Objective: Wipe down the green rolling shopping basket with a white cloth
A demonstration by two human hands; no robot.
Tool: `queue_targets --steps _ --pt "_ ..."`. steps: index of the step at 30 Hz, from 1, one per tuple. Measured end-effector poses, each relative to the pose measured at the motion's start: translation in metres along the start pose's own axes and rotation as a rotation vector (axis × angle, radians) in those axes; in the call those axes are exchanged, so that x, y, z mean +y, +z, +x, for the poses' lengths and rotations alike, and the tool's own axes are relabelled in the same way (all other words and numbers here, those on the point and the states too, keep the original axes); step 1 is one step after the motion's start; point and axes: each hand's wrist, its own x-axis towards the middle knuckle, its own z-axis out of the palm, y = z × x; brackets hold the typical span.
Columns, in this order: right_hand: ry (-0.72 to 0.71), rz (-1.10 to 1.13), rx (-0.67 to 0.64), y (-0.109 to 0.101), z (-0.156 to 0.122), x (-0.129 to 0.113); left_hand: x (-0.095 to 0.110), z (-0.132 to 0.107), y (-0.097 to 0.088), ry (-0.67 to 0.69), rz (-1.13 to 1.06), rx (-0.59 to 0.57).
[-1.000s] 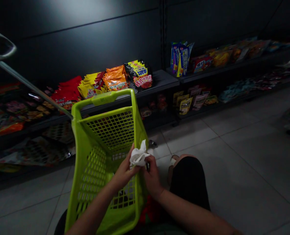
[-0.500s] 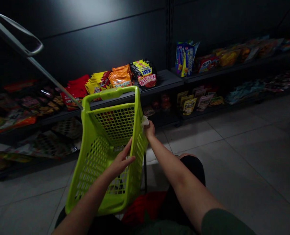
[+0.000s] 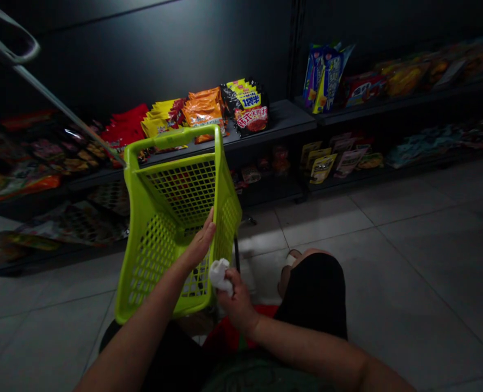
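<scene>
A lime-green plastic shopping basket point(image 3: 159, 256) stands tilted on the floor in front of me, its long grey handle point(image 3: 41, 87) rising to the upper left. My left hand point(image 3: 200, 242) grips the basket's right rim, fingers over the edge. My right hand point(image 3: 235, 299) is closed on a crumpled white cloth point(image 3: 219, 272) pressed against the near right corner of the basket's outside wall. My knee point(image 3: 315, 288) in dark clothing is just right of it.
Dark low shelves point(image 3: 282, 117) run along the wall behind the basket, stocked with snack packets in red, yellow, orange point(image 3: 202, 111) and blue point(image 3: 326, 73). A lower shelf holds more packets point(image 3: 331, 160). Grey floor tiles point(image 3: 408, 245) stretch to the right.
My right hand has drawn the white cloth down from the far top of the basket's right rim to its near lower corner. My left hand shifted slightly up the rim.
</scene>
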Motion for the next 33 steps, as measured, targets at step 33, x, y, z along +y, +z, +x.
queue_targets --steps 33 --pt "0.087 -0.320 -0.099 -0.022 -0.014 0.070 -0.010 0.002 -0.002 -0.053 0.011 0.172"
